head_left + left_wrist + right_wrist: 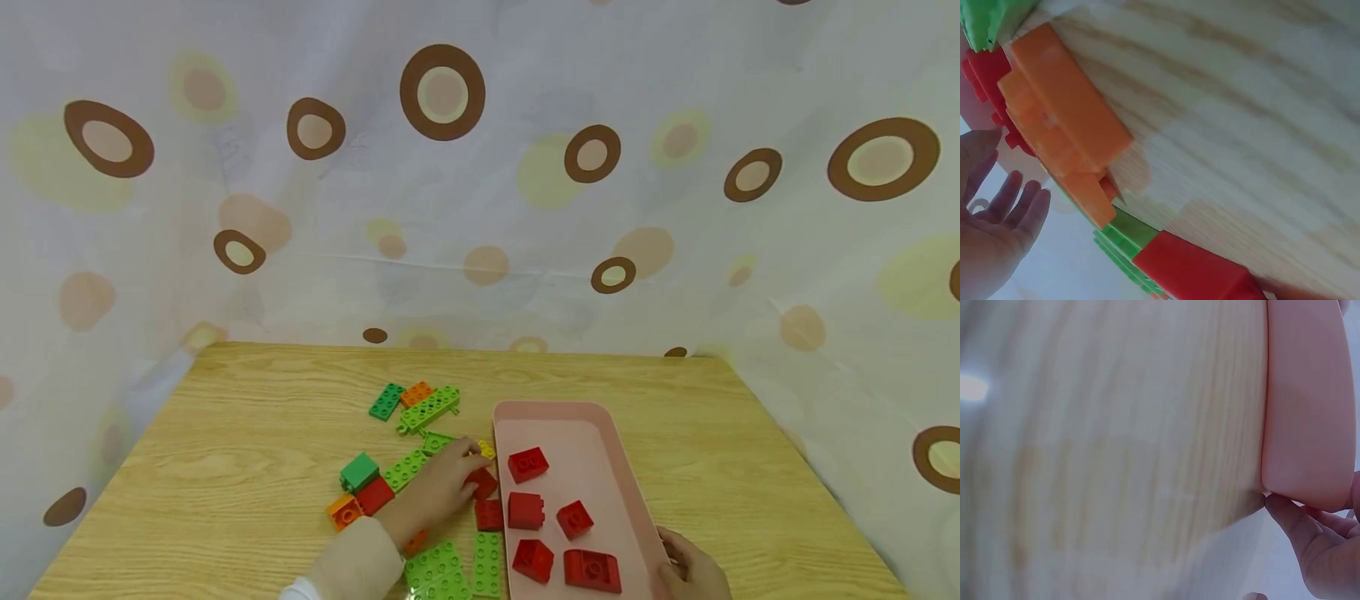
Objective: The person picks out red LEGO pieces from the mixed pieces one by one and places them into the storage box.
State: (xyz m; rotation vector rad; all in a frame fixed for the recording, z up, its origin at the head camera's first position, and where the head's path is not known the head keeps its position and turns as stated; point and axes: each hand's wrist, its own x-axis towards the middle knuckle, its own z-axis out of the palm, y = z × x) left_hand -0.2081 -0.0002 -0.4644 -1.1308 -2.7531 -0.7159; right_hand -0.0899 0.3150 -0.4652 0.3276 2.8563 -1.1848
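Note:
My left hand (438, 483) reaches over the loose bricks, its fingertips at a red brick (483, 482) beside the tray's left edge. In the left wrist view the fingers of my left hand (997, 219) are bent loosely and apart, with nothing between them. My right hand (697, 571) grips the near right side of a pink tray (592, 458), thumb at the rim. From the right wrist, fingertips show under the corner of the tray (1310, 406). Several red bricks lie inside, among them one near the front (592, 571) and one farther back (528, 464).
Another red brick (489, 515) sits against the tray's left side. Light green bricks (435, 567), a dark green brick (359, 472), orange bricks (345, 511) and a red brick (375, 495) surround my left forearm. More green and orange bricks (417, 393) lie farther back. A patterned curtain (487, 208) borders the table.

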